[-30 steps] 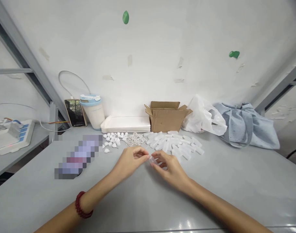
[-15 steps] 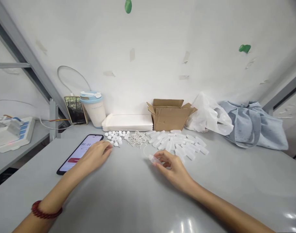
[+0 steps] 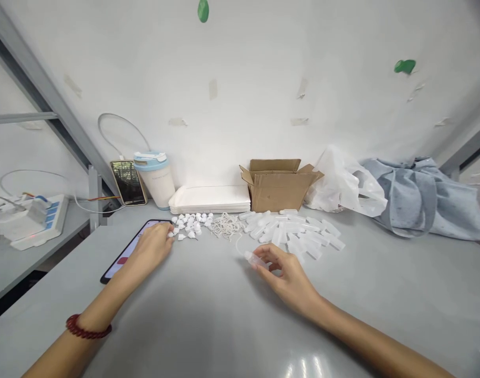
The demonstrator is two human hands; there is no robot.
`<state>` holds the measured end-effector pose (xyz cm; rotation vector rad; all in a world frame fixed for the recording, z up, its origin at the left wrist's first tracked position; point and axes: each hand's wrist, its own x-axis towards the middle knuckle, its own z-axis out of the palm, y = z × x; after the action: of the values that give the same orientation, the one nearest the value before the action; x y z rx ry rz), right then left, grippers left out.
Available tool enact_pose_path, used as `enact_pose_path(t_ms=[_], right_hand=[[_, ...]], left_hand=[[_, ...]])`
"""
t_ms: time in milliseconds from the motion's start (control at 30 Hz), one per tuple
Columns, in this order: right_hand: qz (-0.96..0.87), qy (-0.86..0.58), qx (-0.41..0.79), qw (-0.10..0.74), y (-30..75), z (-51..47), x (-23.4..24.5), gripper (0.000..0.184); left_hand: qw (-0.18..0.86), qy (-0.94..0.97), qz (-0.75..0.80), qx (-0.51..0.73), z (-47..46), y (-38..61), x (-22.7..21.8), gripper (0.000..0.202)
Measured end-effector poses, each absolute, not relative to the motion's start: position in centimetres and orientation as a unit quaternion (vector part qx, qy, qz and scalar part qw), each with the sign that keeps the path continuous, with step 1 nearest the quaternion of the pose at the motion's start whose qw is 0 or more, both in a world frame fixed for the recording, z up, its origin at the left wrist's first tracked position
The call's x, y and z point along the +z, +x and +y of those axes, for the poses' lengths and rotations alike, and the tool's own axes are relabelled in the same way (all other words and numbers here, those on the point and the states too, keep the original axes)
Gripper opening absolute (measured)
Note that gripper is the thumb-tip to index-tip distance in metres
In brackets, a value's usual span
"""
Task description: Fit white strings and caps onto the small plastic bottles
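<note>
My right hand [image 3: 287, 275] is closed on a small clear plastic tube [image 3: 254, 259] with a thin white loop at its end, held just above the grey table [image 3: 232, 315]. My left hand [image 3: 151, 248] lies over the top of a black phone [image 3: 124, 257], fingers curled, fingertips touching a small white cap [image 3: 171, 234] at the edge of the pile of white caps [image 3: 190, 224]. A heap of white loops [image 3: 226, 224] lies beside the caps. Several clear tubes [image 3: 295, 231] are piled right of it.
Along the wall stand a second phone [image 3: 128, 182], a white cup with a blue lid [image 3: 155, 179], a stack of white trays [image 3: 210, 199], an open cardboard box [image 3: 278, 184], a white plastic bag [image 3: 344, 184] and a blue cloth bag [image 3: 425, 197]. A power strip [image 3: 31, 223] lies on the left shelf.
My left hand let go of the tube, moved left across the phone and now reaches the white caps. My right hand kept hold of the tube and stayed put.
</note>
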<state>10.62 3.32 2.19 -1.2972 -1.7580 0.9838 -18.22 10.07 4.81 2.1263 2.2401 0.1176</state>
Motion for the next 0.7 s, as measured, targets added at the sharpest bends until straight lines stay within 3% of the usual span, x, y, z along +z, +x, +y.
enact_pose_path(t_ms=[233, 467, 700], right_hand=[[-0.683, -0.506, 0.376, 0.369, 10.8, 3.3, 2.3, 0.016], [-0.687, -0.506, 0.377, 0.360, 10.6, 3.2, 2.1, 0.017], [-0.686, -0.508, 0.373, 0.365, 10.5, 3.2, 2.2, 0.017]], left_hand=[[0.032, 0.709, 0.703, 0.041, 10.1, -17.9, 4.9, 0.045], [0.087, 0.711, 0.694, 0.071, 8.9, -17.0, 4.3, 0.073], [0.087, 0.698, 0.691, 0.168, 12.2, -16.5, 2.7, 0.058]])
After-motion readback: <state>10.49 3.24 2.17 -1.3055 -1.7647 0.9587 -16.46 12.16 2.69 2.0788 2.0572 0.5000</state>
